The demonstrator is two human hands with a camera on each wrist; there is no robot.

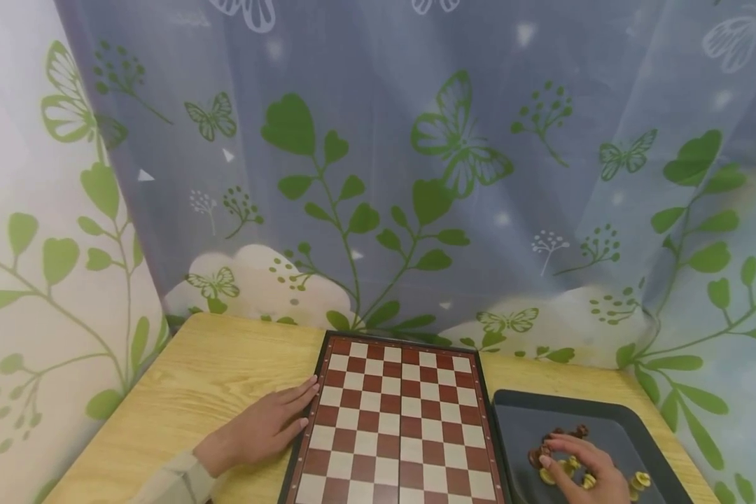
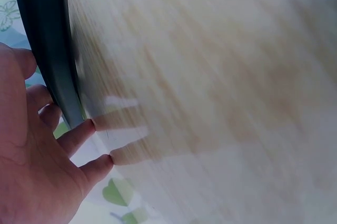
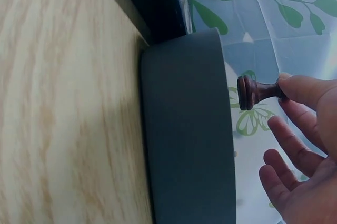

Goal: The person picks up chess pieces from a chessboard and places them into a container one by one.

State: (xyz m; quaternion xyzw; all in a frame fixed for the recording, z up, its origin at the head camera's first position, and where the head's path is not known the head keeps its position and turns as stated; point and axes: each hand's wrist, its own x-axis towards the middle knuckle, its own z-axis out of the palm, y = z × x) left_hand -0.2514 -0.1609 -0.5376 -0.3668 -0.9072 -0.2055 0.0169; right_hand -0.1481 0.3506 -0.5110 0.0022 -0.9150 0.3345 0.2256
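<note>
In the head view a brown-and-cream chessboard point(image 1: 370, 420) lies on the wooden table. My left hand point(image 1: 261, 427) touches its left edge with extended fingers; in the left wrist view that hand point(image 2: 47, 150) is beside the board's dark side point(image 2: 52, 40). Over the dark tray point(image 1: 605, 406) to the right is my right hand point(image 1: 589, 469). Its thumb and index finger pinch a dark brown chess piece point(image 3: 255, 93) by the narrow end, base pointing away, above the tray wall point(image 3: 189, 129). Pale yellow pieces point(image 1: 640, 481) and dark pieces point(image 1: 581, 430) lie in the tray, partly hidden by the hand.
Wooden tabletop point(image 1: 227, 364) stretches left of the board. A curtain point(image 1: 378, 210) with green leaves and butterflies hangs right behind the table. The tray stands against the board's right edge.
</note>
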